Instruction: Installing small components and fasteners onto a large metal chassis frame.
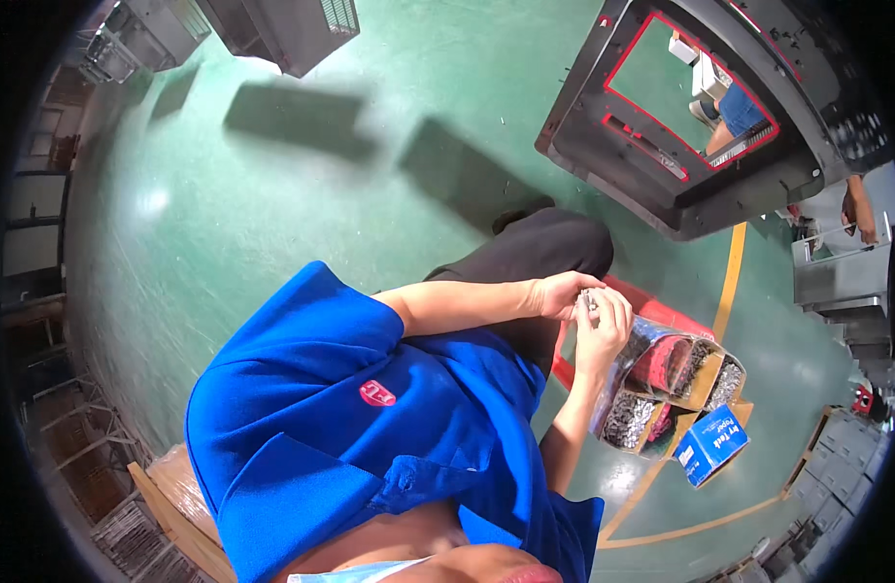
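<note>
My hands meet over my lap, above a red crate [661, 311]. My left hand [561, 292] reaches in from the upper arm, fingers curled around small metal pieces [589, 302] that look like screws. My right hand [606, 325] comes up from below and pinches the same cluster from the other side. Just right of my hands stand open cardboard boxes [716, 384] lined with clear plastic and filled with grey screws [630, 418]. A blue box [709, 445] lies on the floor below them.
A large black panel [603, 146] with a red-edged opening stands on the green floor at upper right; a person's legs [737, 109] show through it. Another person's arm [860, 209] is at a grey bench far right. Yellow floor lines [730, 272] run nearby. Wooden furniture [170, 496] sits lower left.
</note>
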Demonstrator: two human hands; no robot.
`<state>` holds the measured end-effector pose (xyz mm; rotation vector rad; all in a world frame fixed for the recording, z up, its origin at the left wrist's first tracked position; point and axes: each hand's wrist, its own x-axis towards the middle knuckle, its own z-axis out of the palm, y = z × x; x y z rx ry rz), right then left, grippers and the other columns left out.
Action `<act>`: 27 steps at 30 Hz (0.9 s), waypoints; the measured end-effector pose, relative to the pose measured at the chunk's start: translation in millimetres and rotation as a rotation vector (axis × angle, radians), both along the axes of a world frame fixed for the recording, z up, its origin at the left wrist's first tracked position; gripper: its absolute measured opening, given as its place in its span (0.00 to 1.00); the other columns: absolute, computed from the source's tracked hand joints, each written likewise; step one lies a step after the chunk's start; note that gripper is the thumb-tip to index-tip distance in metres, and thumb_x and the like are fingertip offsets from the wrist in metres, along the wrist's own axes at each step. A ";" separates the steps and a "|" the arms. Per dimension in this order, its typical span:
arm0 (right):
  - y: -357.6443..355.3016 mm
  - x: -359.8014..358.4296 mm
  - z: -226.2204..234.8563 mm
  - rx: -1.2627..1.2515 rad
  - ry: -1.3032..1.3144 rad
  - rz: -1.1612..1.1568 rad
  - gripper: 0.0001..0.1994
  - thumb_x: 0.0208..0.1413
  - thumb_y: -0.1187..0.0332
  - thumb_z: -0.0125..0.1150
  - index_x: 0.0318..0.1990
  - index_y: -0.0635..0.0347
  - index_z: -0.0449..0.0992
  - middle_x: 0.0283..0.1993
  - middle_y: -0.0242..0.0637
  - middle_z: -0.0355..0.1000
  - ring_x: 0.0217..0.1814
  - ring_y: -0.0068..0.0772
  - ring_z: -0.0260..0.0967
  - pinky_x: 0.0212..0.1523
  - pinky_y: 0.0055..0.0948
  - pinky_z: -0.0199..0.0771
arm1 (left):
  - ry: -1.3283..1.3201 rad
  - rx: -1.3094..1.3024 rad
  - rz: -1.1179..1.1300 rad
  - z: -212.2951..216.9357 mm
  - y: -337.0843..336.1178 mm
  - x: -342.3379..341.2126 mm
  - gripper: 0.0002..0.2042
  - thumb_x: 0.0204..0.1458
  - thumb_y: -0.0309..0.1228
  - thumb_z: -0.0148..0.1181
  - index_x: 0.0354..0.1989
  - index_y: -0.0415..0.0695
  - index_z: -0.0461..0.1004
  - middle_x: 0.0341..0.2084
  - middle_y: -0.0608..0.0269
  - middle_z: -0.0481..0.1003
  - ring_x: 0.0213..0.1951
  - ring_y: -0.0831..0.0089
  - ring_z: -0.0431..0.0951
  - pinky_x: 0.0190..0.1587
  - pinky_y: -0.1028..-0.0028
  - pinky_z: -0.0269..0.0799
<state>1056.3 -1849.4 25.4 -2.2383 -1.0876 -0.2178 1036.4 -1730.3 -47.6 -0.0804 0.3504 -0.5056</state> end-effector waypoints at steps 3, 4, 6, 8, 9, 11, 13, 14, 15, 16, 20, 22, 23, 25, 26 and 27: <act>4.7 -6.3 10.3 0.062 -0.001 -0.068 0.15 0.40 0.74 0.66 0.40 0.61 0.75 0.42 0.38 0.72 0.48 0.40 0.68 0.51 0.39 0.65 | -0.051 -0.067 0.065 5.7 0.2 -5.4 0.10 0.58 0.33 0.46 0.34 0.38 0.69 0.27 0.60 0.75 0.31 0.69 0.78 0.35 0.72 0.80; 5.7 -7.1 11.1 0.088 -0.019 -0.079 0.17 0.40 0.75 0.66 0.42 0.62 0.75 0.43 0.39 0.72 0.50 0.42 0.67 0.51 0.39 0.66 | -0.052 -0.105 0.078 7.3 0.8 -6.6 0.10 0.58 0.32 0.46 0.34 0.38 0.69 0.28 0.58 0.75 0.32 0.68 0.78 0.36 0.71 0.80; 8.2 -10.6 18.9 0.117 -0.083 -0.119 0.17 0.39 0.75 0.67 0.42 0.61 0.76 0.43 0.38 0.71 0.51 0.42 0.66 0.50 0.39 0.66 | -0.075 -0.200 0.124 11.2 -1.1 -6.8 0.11 0.59 0.32 0.45 0.38 0.35 0.69 0.32 0.54 0.76 0.36 0.65 0.78 0.42 0.67 0.78; 6.7 -13.3 22.6 0.131 -0.163 -0.154 0.17 0.39 0.74 0.68 0.40 0.60 0.76 0.42 0.36 0.71 0.49 0.40 0.66 0.49 0.39 0.66 | -0.204 -0.224 0.167 18.7 2.2 -10.3 0.15 0.60 0.32 0.41 0.46 0.33 0.67 0.41 0.48 0.73 0.45 0.60 0.75 0.50 0.64 0.73; 4.0 -15.0 22.1 0.116 -0.205 -0.171 0.16 0.38 0.73 0.69 0.39 0.59 0.77 0.42 0.36 0.71 0.47 0.40 0.66 0.48 0.38 0.66 | -0.271 -0.196 0.210 21.5 2.5 -11.6 0.17 0.60 0.32 0.39 0.50 0.33 0.66 0.46 0.46 0.71 0.48 0.59 0.73 0.53 0.63 0.71; 2.0 -15.9 23.6 0.073 -0.277 -0.206 0.14 0.39 0.70 0.70 0.37 0.58 0.78 0.38 0.34 0.71 0.42 0.37 0.66 0.45 0.37 0.66 | -0.294 -0.319 0.198 26.2 10.1 -13.1 0.18 0.60 0.32 0.36 0.54 0.32 0.62 0.56 0.43 0.62 0.57 0.55 0.66 0.61 0.60 0.61; 1.6 -18.5 20.4 0.038 -0.153 -0.205 0.14 0.39 0.69 0.69 0.37 0.58 0.78 0.37 0.34 0.71 0.41 0.37 0.66 0.44 0.37 0.66 | -0.271 -0.179 0.257 30.9 7.5 -12.1 0.18 0.60 0.32 0.38 0.53 0.32 0.63 0.57 0.42 0.62 0.59 0.53 0.63 0.63 0.60 0.57; 2.7 -19.0 19.1 0.016 -0.120 -0.211 0.14 0.39 0.69 0.69 0.37 0.58 0.78 0.37 0.35 0.71 0.40 0.38 0.66 0.43 0.37 0.66 | -0.265 -0.162 0.285 33.0 8.0 -13.2 0.18 0.59 0.32 0.39 0.51 0.33 0.66 0.56 0.42 0.62 0.60 0.52 0.61 0.63 0.59 0.55; 4.9 -18.3 18.6 0.005 -0.099 -0.201 0.15 0.40 0.69 0.69 0.38 0.59 0.77 0.37 0.36 0.71 0.40 0.39 0.66 0.43 0.38 0.66 | -0.245 -0.173 0.302 33.9 8.7 -14.5 0.17 0.58 0.32 0.40 0.49 0.33 0.68 0.56 0.42 0.63 0.60 0.52 0.60 0.64 0.58 0.53; 6.3 -20.0 17.3 0.016 -0.027 -0.220 0.15 0.40 0.70 0.68 0.39 0.60 0.77 0.37 0.36 0.71 0.41 0.40 0.67 0.44 0.39 0.66 | -0.262 -0.187 0.318 32.0 7.5 -14.6 0.17 0.58 0.31 0.40 0.48 0.33 0.69 0.56 0.42 0.63 0.61 0.52 0.59 0.64 0.57 0.52; 16.3 -24.6 16.5 -0.003 0.046 -0.192 0.15 0.43 0.72 0.65 0.41 0.62 0.74 0.40 0.39 0.70 0.39 0.38 0.68 0.42 0.36 0.68 | -0.280 -0.217 0.359 27.3 5.6 -12.5 0.16 0.57 0.31 0.43 0.45 0.33 0.71 0.55 0.43 0.64 0.62 0.52 0.58 0.65 0.60 0.49; 20.3 -26.3 12.0 0.021 0.138 -0.167 0.14 0.44 0.74 0.64 0.41 0.63 0.73 0.40 0.42 0.70 0.43 0.43 0.68 0.43 0.38 0.69 | -0.283 -0.239 0.359 26.1 7.0 -12.1 0.15 0.57 0.31 0.44 0.45 0.33 0.71 0.55 0.43 0.65 0.62 0.52 0.57 0.65 0.61 0.49; 25.2 -28.9 13.5 0.048 0.246 -0.178 0.13 0.44 0.75 0.63 0.40 0.64 0.73 0.40 0.42 0.70 0.43 0.43 0.69 0.45 0.39 0.69 | -0.280 -0.242 0.359 25.7 8.6 -12.6 0.15 0.57 0.31 0.44 0.45 0.34 0.71 0.55 0.43 0.65 0.62 0.52 0.57 0.65 0.61 0.49; 29.7 -29.5 8.7 0.040 0.169 -0.111 0.13 0.44 0.76 0.62 0.40 0.63 0.74 0.40 0.42 0.70 0.44 0.43 0.69 0.45 0.39 0.69 | -0.298 -0.245 0.390 22.9 9.9 -13.6 0.15 0.57 0.31 0.43 0.45 0.34 0.71 0.55 0.44 0.65 0.62 0.53 0.57 0.65 0.60 0.49; 32.9 -32.5 10.0 0.026 0.202 -0.117 0.13 0.45 0.76 0.62 0.41 0.63 0.74 0.40 0.42 0.70 0.45 0.43 0.69 0.45 0.39 0.70 | -0.286 -0.252 0.393 20.7 11.7 -13.6 0.15 0.57 0.31 0.43 0.45 0.34 0.71 0.55 0.44 0.64 0.62 0.53 0.57 0.65 0.60 0.49; 34.8 -32.5 9.1 0.036 0.184 -0.105 0.13 0.45 0.76 0.62 0.41 0.63 0.74 0.39 0.42 0.71 0.43 0.41 0.69 0.42 0.36 0.71 | -0.274 -0.260 0.396 18.4 13.6 -13.4 0.15 0.57 0.31 0.43 0.45 0.34 0.71 0.55 0.44 0.64 0.62 0.53 0.57 0.65 0.59 0.48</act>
